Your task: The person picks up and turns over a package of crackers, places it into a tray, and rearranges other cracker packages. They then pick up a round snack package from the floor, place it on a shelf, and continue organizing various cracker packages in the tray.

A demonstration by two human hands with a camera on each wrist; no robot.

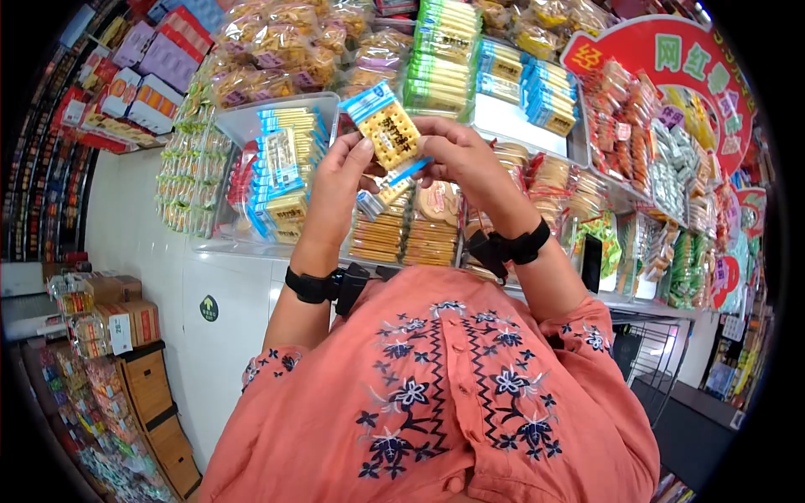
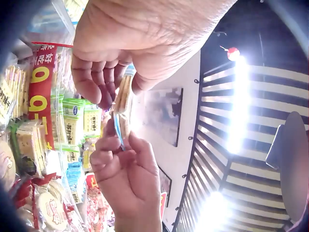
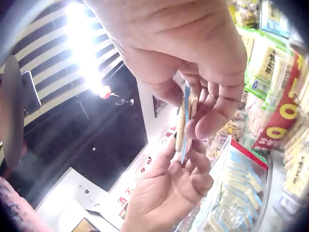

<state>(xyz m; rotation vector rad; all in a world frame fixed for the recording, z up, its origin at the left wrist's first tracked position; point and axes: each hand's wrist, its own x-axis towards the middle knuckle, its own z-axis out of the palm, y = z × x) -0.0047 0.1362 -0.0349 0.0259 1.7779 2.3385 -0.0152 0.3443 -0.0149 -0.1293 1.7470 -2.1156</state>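
A blue-ended clear packet of crackers is held up in front of the chest, printed face toward the head camera. My left hand pinches its left side with the thumb on the front. At the opposite side my right hand grips the packet, fingers curled behind it. Seen edge-on in the left wrist view, the crackers lie between the thumb and fingers of both hands. The right wrist view also shows the thin edge of the cracker packet. A bin of similar blue packets stands beyond the left hand.
Below the hands are stacked round and stick biscuits. Green packets and bagged snacks fill the far side. A red sign rises at the right. Cartons stand at the left across a pale floor.
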